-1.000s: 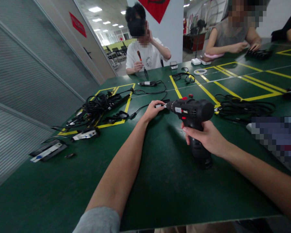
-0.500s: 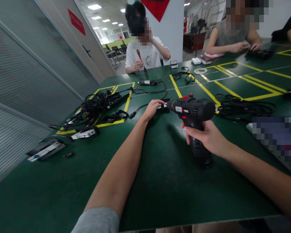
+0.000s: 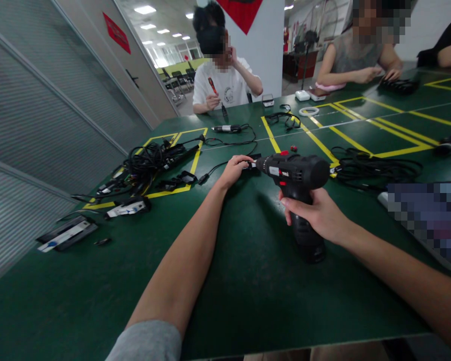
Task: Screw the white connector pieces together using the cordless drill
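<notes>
— Where was your black cordless drill (image 3: 300, 169)?
— Over the green table (image 3: 248, 291), your right hand (image 3: 319, 215) wrapped around its handle, its tip at a small black device (image 3: 252, 171)
— And your left hand (image 3: 233, 172)?
— Its fingers lay on that device, but whether they pinched it could not be told; a cable pile (image 3: 150, 161) sat farther left

Bare desk (image 3: 255, 301) spreads before you; the drill (image 3: 298, 169) obstructs mid-path, heaped cables (image 3: 146, 161) the left, coiled cables (image 3: 366, 169) the right.
</notes>
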{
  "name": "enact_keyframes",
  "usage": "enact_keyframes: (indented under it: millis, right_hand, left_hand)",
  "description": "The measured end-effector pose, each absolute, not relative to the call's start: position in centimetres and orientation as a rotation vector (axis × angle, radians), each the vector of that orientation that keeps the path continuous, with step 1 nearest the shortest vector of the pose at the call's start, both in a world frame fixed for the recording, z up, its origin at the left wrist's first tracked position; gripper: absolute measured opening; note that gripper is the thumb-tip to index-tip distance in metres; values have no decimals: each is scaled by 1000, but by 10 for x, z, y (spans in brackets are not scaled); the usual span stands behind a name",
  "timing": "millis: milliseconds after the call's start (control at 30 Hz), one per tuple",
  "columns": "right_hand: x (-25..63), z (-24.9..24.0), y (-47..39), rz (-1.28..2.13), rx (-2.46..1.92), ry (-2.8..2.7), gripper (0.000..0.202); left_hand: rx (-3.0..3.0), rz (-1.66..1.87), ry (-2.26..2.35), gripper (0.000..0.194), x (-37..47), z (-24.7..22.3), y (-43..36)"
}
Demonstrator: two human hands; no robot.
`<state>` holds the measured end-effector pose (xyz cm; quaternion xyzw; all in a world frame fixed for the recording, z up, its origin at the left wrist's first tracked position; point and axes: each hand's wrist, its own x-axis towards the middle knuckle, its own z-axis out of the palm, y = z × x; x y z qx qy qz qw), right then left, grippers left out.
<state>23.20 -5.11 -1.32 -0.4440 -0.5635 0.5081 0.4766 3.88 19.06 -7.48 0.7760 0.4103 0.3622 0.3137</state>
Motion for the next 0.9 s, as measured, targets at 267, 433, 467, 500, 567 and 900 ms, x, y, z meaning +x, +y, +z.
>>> enact_keyframes:
  millis: [267,433,467,500,567,900]
  right_hand:
    - [232,-12,-52,1250,-1081,-1388,21]
    - [231,-15,-51,1256,-1063,-1353,25]
    - [230,-15,-50,1256,-1058,-1350,25]
    - [230,-16,-50,1258,-1054,-1352,25]
    - [230,-16,-50,1255,-1047,-1350,24]
    - [230,-13,-51,1256,-1049,-1364,22]
  left_hand:
    - [2136,929,1064,33,35,-74,189]
    - [2180,919,1093,35,36,-75,188]
    - [2195,914,1096,35,36,-75,188]
    - [2215,908,1092,36,35,-75,188]
    - [2254,903,1069,36,35,-75,189]
    - [2233,934,1017,31,33,-79,194]
